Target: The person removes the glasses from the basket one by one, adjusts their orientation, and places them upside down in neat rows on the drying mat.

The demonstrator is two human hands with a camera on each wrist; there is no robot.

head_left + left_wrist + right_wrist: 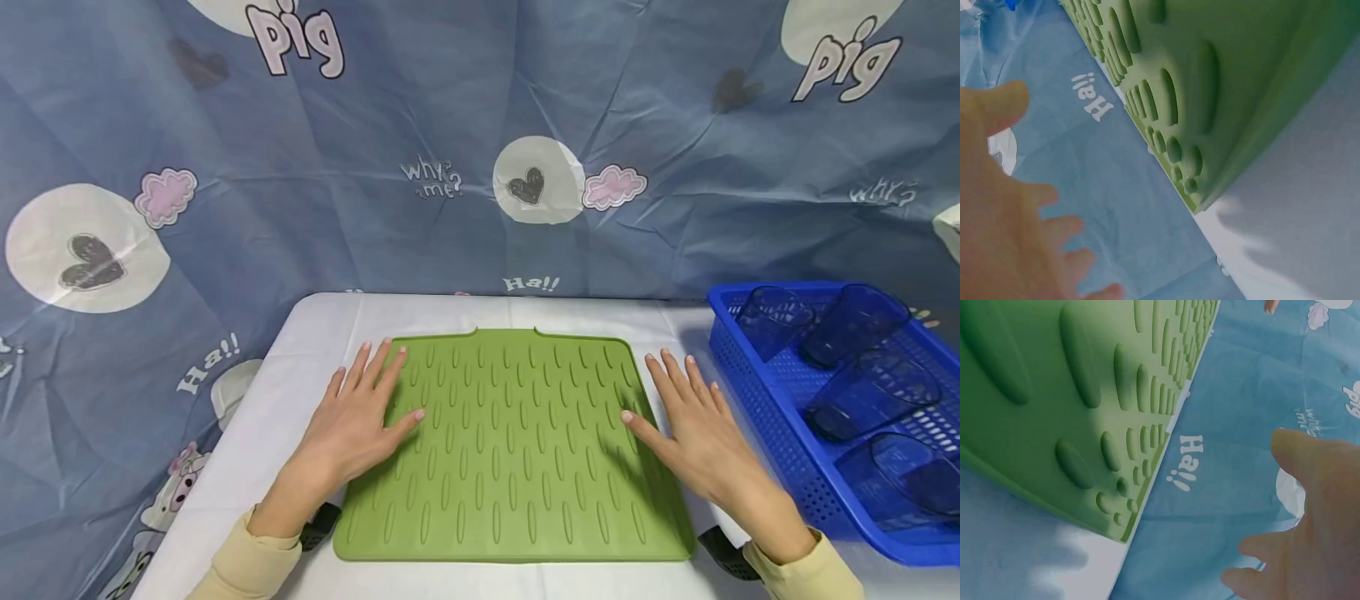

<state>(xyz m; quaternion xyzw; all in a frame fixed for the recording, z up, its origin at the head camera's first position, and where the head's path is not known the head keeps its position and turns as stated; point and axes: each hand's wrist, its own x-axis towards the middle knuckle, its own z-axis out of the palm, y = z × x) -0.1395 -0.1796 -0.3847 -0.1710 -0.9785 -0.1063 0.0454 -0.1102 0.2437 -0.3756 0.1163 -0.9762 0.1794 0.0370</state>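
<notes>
Both hands are free and well apart, fingers straight, thumbs spread, gripping nothing. Green mat (510,450) lies flat on the bench (330,333), between the hands, roughly centred in the head view. Bench is covered in white cloth. Mat has a thin raised rim, rows of oblong ribs and a wide tab mid far edge.

Left hand (356,425) is over the mat's left edge: thumb points inward above the ribs, fingertips near the far left corner. Right hand (697,433) is at the right edge: thumb tip over the mat, other fingers over white cloth between mat and basket. Both look raised clear of the mat (wrist views show space under them, and the right one throws a shadow on the ribs).

Blue basket (780,442) sits on the right side of the bench, near the right hand, walls perforated. Four clear glasses (873,396) inside; at least one leans, can't tell exactly how the rest stand.

Cream sleeves (247,562) on both arms, black device (321,525) at each wrist. Behind the bench: blue printed curtain (420,242) with hearts, clouds and lettering.
</notes>
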